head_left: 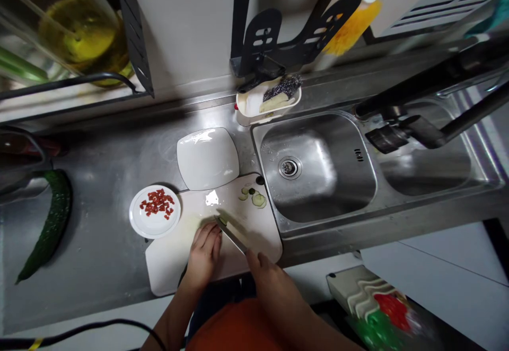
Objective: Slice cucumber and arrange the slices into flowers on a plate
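My right hand (pixel 264 269) is closed around the handle of a kitchen knife (pixel 234 238), its blade slanting up and left over the white cutting board (pixel 254 234). Close against the blade tip, my left hand (pixel 204 247) is closed with its fingers curled down on a cucumber, mostly hidden under the hand. A small green cut piece (pixel 223 220) lies by the blade. Several thin cucumber slices (pixel 259 200) and dark end bits (pixel 260 180) sit at the board's upper right. A round white plate (pixel 137 221) with small diced red pieces (pixel 158 203) overlaps the board's left edge.
A squarish white plate (pixel 207 157) sits behind the board. To the right are a steel sink (pixel 318 176) and a dark faucet (pixel 397 131). A sponge holder (pixel 248 110) stands at the back. A whole cucumber (pixel 51 229) lies far left, below a shelf with an oil container (pixel 85 38).
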A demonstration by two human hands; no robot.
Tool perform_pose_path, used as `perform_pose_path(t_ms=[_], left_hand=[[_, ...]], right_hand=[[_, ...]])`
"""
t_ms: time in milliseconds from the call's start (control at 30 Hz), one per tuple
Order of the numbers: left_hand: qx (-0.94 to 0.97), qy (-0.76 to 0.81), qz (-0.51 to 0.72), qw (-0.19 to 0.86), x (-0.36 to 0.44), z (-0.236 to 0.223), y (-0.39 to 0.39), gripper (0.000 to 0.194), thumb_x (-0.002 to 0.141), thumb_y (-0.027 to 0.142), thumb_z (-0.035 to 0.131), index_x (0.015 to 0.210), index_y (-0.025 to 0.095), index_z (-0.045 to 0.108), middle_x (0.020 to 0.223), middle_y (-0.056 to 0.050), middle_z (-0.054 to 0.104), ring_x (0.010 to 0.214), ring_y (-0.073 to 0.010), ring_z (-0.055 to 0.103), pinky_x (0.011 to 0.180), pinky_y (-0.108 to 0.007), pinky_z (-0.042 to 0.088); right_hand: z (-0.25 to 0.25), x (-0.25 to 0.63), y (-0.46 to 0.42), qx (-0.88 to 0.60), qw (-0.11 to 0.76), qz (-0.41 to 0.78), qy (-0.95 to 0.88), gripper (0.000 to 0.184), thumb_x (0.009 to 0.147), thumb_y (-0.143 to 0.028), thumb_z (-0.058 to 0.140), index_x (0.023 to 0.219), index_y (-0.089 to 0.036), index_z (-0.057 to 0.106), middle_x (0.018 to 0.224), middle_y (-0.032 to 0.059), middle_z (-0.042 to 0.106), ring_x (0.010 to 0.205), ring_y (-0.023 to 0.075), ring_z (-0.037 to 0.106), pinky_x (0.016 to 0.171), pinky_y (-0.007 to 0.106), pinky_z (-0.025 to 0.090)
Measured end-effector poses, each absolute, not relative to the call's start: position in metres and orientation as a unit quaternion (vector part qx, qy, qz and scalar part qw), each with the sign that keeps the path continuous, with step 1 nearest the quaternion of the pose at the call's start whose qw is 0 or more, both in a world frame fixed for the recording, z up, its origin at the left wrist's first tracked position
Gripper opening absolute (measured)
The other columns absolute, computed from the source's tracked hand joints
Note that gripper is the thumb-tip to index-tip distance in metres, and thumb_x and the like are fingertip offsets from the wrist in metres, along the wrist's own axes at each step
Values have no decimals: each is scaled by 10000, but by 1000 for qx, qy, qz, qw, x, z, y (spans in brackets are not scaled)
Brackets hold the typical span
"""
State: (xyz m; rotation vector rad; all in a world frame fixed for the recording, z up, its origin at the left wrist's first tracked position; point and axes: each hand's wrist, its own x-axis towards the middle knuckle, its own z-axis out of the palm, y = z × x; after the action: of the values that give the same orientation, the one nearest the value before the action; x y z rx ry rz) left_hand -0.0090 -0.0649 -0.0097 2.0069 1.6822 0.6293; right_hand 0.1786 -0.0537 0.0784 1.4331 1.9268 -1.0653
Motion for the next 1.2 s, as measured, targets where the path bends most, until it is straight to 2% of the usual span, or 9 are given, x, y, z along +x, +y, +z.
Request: perform_pose_path(t_ms=[433,700,933,1200], left_hand=[[727,609,220,228,-11,-13,-67,237,869,103,492,1068,166,605,1086,-86,636,1068,-197,568,966,-397,474],[728,606,226,228,-10,-12,-66,242,871,104,483,1066,173,609,1082,-83,644,1066,-202,576,961,-408,482],[732,604,224,223,-10,-12,-67,252,878,111,474,1084,174,606,1081,-83,647,1060,-198,582,971,-411,473],[729,605,224,228,-10,-12,-66,270,871,99,484,1099,176,605,1094,-82,642,1066,-197,578,969,-402,473]], right_hand=[[77,174,-48,517,275,-379,717,447,858,-1,298,1223,-194,468,970,95,649,728,155,663,562,197,408],[73,175,-49,525,256,-381,716,430,847,11,295,1154,-204,507,925,71,642,713,160,663,546,208,399],[69,171,-46,523,266,-387,711,447,861,-13,303,1221,-212,476,954,73,644,719,168,667,537,207,402],[73,165,-34,531,262,-407,696,393,873,-12,312,1138,-204,530,970,78,657,744,170,660,592,218,437]])
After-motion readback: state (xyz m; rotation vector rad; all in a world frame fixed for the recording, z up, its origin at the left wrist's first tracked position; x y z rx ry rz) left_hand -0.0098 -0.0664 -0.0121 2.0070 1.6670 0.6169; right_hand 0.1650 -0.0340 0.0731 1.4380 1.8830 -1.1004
